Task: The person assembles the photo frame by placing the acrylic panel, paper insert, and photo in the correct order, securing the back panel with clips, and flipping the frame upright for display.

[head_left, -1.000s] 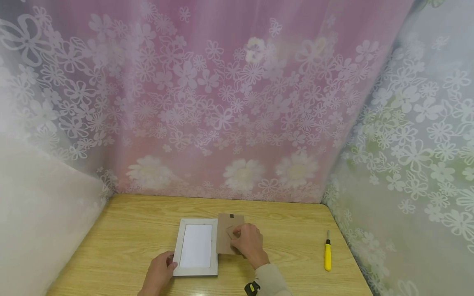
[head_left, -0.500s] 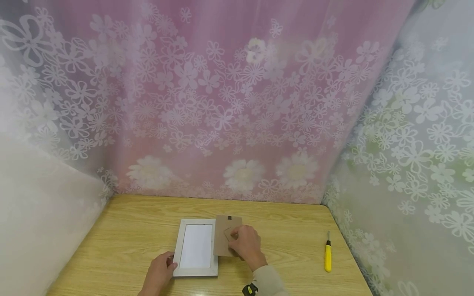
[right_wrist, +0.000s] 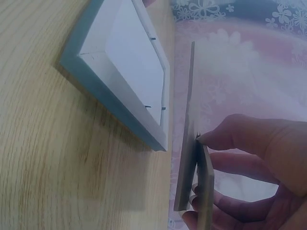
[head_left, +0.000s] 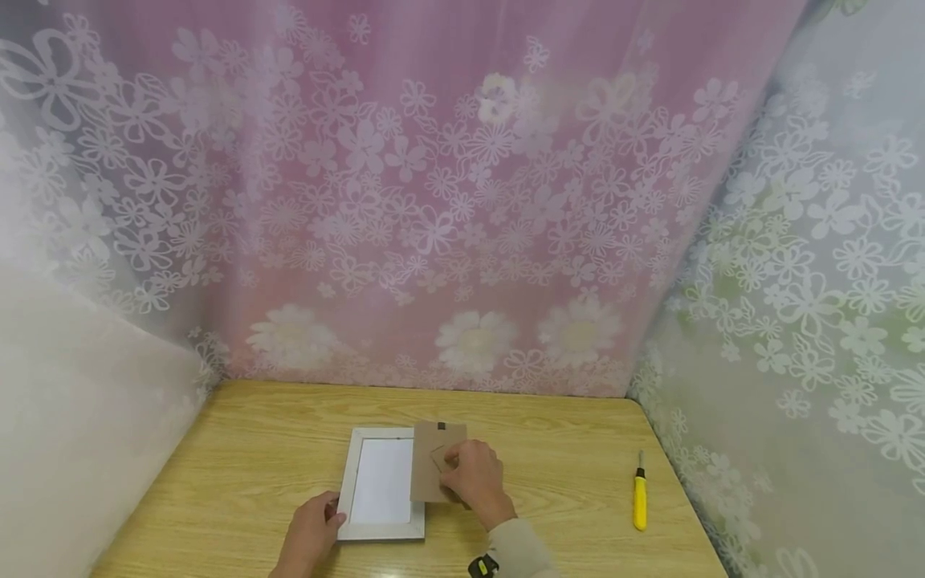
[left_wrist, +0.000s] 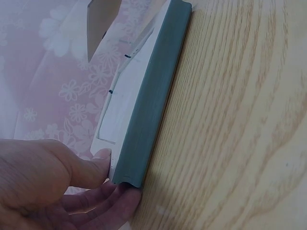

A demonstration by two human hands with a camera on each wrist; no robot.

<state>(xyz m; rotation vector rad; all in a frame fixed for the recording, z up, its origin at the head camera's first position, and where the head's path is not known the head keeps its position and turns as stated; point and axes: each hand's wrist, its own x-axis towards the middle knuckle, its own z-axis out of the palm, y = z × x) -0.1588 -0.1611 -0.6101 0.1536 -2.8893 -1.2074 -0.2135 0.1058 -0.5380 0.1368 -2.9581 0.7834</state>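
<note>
A picture frame [head_left: 383, 531] lies back side up on the table, white paper [head_left: 379, 482] filling its opening. My left hand [head_left: 309, 530] grips its near left corner, thumb on top and fingers curled under the green outer edge [left_wrist: 148, 96]. A brown backing board [head_left: 428, 486] hangs above the frame's right side and overlaps it in the head view. My right hand [head_left: 477, 478] pinches the stand leg [right_wrist: 205, 191] on the board's back. In the right wrist view the board is apart from the frame. Small dark tabs [right_wrist: 153, 38] stick out along the frame's inner edge.
A yellow-handled screwdriver [head_left: 640, 502] lies at the right of the wooden table [head_left: 564, 449]. Flowered curtains [head_left: 433, 201] close off the back and sides. A dark watch [head_left: 482, 566] sits on the right wrist.
My right hand has moved left with the backing board, which now overlaps more of the frame's right side. The left hand and the frame have stayed put.
</note>
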